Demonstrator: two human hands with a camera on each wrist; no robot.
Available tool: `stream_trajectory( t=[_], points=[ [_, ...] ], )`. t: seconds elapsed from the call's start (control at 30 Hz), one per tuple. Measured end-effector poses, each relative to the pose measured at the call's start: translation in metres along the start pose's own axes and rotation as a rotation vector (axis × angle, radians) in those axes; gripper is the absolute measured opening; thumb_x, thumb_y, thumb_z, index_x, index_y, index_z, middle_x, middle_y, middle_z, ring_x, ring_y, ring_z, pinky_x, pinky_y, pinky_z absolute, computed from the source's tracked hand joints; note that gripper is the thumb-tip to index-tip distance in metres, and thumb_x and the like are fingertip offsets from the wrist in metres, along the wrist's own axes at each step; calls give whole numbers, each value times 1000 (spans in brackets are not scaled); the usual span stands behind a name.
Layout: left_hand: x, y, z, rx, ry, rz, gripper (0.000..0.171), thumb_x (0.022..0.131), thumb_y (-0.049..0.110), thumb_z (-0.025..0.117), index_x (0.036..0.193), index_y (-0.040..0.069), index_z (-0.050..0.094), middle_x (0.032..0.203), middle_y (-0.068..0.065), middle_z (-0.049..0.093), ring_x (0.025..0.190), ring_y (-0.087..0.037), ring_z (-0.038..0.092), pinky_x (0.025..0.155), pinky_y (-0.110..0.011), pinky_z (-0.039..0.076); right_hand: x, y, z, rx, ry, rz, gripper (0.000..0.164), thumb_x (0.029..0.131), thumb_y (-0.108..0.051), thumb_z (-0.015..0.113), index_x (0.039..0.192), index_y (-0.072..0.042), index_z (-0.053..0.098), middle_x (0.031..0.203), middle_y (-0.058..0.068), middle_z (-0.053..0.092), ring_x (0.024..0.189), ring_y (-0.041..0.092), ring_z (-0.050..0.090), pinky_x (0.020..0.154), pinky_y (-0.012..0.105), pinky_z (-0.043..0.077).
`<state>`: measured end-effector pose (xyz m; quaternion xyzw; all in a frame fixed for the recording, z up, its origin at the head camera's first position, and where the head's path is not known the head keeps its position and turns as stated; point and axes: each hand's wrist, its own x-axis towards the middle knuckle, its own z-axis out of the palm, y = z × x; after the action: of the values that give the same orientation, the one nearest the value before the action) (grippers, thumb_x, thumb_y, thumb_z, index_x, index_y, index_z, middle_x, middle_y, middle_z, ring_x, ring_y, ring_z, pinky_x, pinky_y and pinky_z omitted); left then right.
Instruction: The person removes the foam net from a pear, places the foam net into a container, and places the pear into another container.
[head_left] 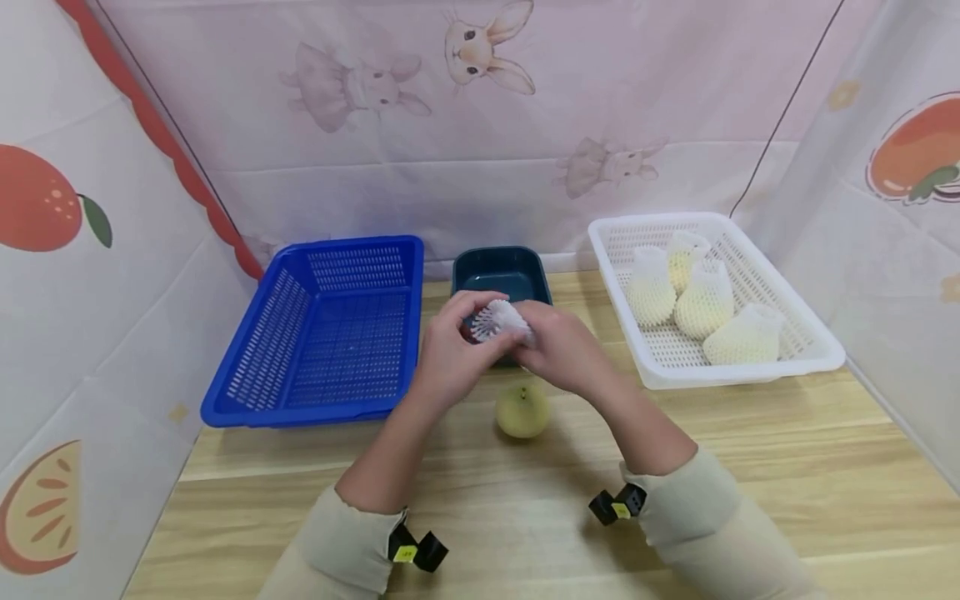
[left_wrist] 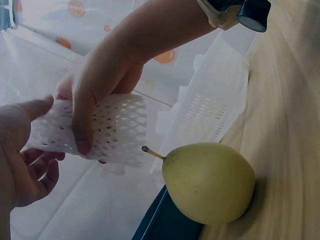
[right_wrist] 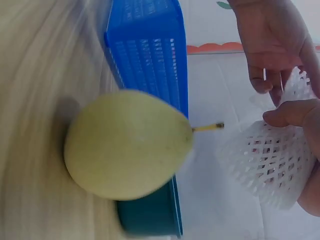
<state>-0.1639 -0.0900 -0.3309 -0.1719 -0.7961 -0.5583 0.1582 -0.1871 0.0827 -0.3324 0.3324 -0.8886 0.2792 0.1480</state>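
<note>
Both hands hold a white foam fruit net (head_left: 498, 321) above the wooden table. My left hand (head_left: 457, 346) curls around its left end, and in the left wrist view the thumb of that hand (left_wrist: 22, 145) lies at the net's edge. On the other side my right hand (head_left: 566, 346) grips the net, its thumb laid over the mesh in the right wrist view (right_wrist: 300, 117). No fruit shows inside the mesh. Below the hands a bare yellow-green pear (head_left: 522, 410) stands on the table, stem up.
A blue basket (head_left: 408, 333) stands on the left. Behind the hands is a dark green tub (head_left: 502, 260), partly hidden by them. A white basket (head_left: 637, 358) on the right contains several net-wrapped pears (head_left: 705, 300). Printed cloth (head_left: 480, 192) encloses the back and sides.
</note>
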Motion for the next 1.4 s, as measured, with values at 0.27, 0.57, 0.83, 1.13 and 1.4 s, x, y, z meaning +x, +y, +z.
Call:
stream_trajectory(
  t=[0.27, 0.57, 0.83, 1.13, 1.4],
  points=[
    [23, -17, -5, 121, 83, -85, 28, 81, 37, 73, 98, 15, 68, 88, 0, 67, 74, -11, 61, 61, -26, 54, 13, 22, -3, -64, -19, 28, 43, 87, -17, 67, 128, -14, 54, 118, 8, 63, 96, 25, 63, 81, 43, 52],
    [31, -40, -5, 382, 82, -156, 33, 84, 31, 71, 111, 13, 65, 107, -3, 63, 95, -18, 59, 77, -31, 54, 21, 52, 17, -135, 69, -61, 24, 85, -11, 68, 109, -9, 65, 98, 8, 67, 83, 24, 64, 75, 40, 53],
    [7, -52, 8, 420, 107, 148, 29, 85, 19, 70, 112, 8, 66, 117, -5, 59, 108, -21, 56, 88, -37, 49, 38, 70, 34, -194, -91, 70, 23, 87, -16, 65, 110, -15, 65, 100, 4, 68, 83, 22, 63, 73, 41, 52],
    [-21, -55, 22, 309, -386, -27, 43, 86, 53, 59, 118, 24, 61, 122, 8, 57, 115, -8, 51, 90, -33, 49, 47, 85, 46, -182, -206, 129, 26, 86, -17, 62, 112, -13, 65, 100, 6, 69, 83, 22, 63, 73, 40, 51],
    [-31, -64, 30, 285, -486, -42, 38, 85, 49, 64, 113, 23, 64, 118, 10, 58, 113, -9, 52, 90, -34, 49, 54, 87, 60, -227, -339, 162, 19, 89, -21, 60, 106, -14, 64, 96, 6, 67, 80, 21, 61, 72, 39, 52]
  ],
)
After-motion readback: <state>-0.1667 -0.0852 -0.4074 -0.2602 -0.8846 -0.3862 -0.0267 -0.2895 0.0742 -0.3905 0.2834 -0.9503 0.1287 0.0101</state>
